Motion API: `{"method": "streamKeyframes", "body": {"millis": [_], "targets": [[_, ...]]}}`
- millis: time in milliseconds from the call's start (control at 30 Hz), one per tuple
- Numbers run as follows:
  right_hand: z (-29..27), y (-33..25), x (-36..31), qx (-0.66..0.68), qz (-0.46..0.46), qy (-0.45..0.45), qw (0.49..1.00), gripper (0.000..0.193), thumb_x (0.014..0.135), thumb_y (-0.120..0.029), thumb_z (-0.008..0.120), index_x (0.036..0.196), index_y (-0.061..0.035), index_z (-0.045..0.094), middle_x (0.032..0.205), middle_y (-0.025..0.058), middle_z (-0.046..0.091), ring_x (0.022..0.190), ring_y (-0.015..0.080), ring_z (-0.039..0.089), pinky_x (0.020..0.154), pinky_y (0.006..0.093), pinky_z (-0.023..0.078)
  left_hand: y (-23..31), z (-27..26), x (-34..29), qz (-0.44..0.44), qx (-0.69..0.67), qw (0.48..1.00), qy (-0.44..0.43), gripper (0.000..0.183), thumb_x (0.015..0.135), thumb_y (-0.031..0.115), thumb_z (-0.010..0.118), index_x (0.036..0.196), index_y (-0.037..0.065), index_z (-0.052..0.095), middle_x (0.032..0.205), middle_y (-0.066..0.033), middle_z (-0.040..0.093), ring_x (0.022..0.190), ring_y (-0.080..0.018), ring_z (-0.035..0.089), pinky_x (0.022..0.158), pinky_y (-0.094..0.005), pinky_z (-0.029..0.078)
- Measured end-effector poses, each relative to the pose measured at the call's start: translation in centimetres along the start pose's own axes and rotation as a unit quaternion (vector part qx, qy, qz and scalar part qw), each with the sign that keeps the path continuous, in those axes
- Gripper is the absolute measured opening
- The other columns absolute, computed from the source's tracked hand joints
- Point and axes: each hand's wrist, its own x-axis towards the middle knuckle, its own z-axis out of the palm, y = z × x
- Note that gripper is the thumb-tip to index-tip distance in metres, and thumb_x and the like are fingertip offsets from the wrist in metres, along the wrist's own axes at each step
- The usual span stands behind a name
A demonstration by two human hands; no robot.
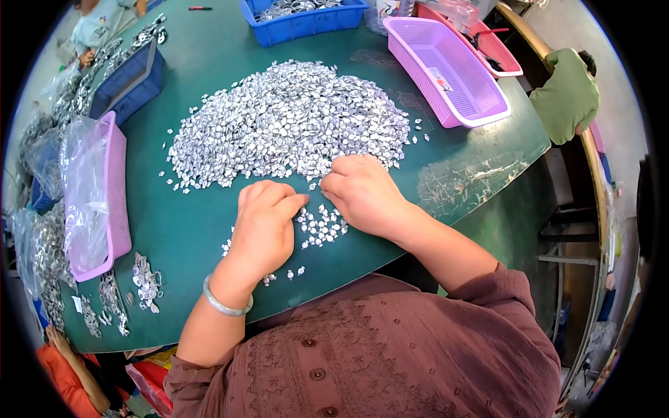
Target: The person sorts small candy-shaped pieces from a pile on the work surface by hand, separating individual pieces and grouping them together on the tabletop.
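A broad heap of small silvery metal pieces [286, 118] covers the middle of the green table. My left hand [265, 223], with a pale bangle on its wrist, is at the heap's near edge, thumb and fingers drawn together. Whatever lies between those fingertips is too small to make out. To its right, my right hand [364, 194] has its fingers curled down against the heap's near edge; its fingertips are partly hidden. A small group of loose metal pieces [320, 227] lies between the hands, and a few more are beside my left wrist.
A purple basket [456, 76] stands at the far right, and a blue bin [306, 26] behind the heap. On the left are another purple basket [118, 202] with clear plastic, a blue bin [132, 87] and clusters of metal parts [146, 282]. Other people sit around the table.
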Motion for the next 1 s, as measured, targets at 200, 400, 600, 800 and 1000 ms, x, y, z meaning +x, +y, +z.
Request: {"method": "streamKeyframes", "body": {"millis": [200, 400, 600, 800, 1000], "targets": [[-0.7, -0.8, 0.3, -0.045, 0.007, -0.074, 0.996, 0.008, 0.074, -0.004, 0.061, 0.078, -0.0090, 0.066, 0.082, 0.0057, 0.058, 0.083, 0.0259, 0.060, 0.075, 0.0407, 0.042, 0.7, 0.3, 1.7, -0.046, 0.042, 0.998, 0.015, 0.015, 0.079, 0.004, 0.068, 0.094, 0.006, 0.071, 0.090, -0.0071, 0.062, 0.089, -0.0288, 0.056, 0.086, -0.0405, 0.041], [-1.1, -0.4, 0.6, -0.018, 0.034, -0.038, 0.999, 0.008, 0.075, -0.006, 0.061, 0.079, -0.0089, 0.067, 0.083, 0.0067, 0.059, 0.086, 0.0272, 0.060, 0.076, 0.0412, 0.042, 0.2, 1.4, 2.8, -0.040, 0.072, 0.997, 0.002, 0.012, 0.076, 0.008, 0.075, 0.085, 0.006, 0.068, 0.086, -0.0077, 0.061, 0.087, -0.0303, 0.056, 0.081, -0.0416, 0.043], [-0.6, 0.1, 0.9, -0.023, 0.017, -0.045, 0.999, 0.010, 0.082, -0.009, 0.063, 0.084, -0.0097, 0.072, 0.081, 0.0057, 0.058, 0.084, 0.0276, 0.059, 0.074, 0.0406, 0.043, -0.1, 1.6, 3.0, -0.043, 0.077, 0.996, -0.010, 0.008, 0.077, 0.006, 0.072, 0.080, 0.005, 0.065, 0.082, -0.0101, 0.060, 0.085, -0.0324, 0.056, 0.077, -0.0420, 0.045], [-0.8, 0.4, 1.1, -0.019, 0.009, -0.067, 0.998, 0.009, 0.083, -0.010, 0.063, 0.083, -0.0105, 0.072, 0.083, 0.0060, 0.059, 0.083, 0.0277, 0.060, 0.075, 0.0404, 0.043, -0.1, 0.7, 2.4, -0.068, 0.058, 0.995, -0.034, 0.003, 0.080, 0.002, 0.068, 0.083, 0.003, 0.066, 0.083, -0.0108, 0.061, 0.084, -0.0330, 0.056, 0.076, -0.0419, 0.046], [-0.8, 0.3, 1.6, -0.025, 0.007, -0.080, 0.996, 0.008, 0.083, -0.010, 0.062, 0.081, -0.0101, 0.070, 0.084, 0.0071, 0.059, 0.083, 0.0283, 0.060, 0.075, 0.0405, 0.044, -0.7, 0.4, 1.5, -0.067, 0.045, 0.997, -0.010, 0.011, 0.081, -0.001, 0.065, 0.090, 0.003, 0.070, 0.084, -0.0112, 0.061, 0.083, -0.0325, 0.056, 0.076, -0.0414, 0.046]]}}
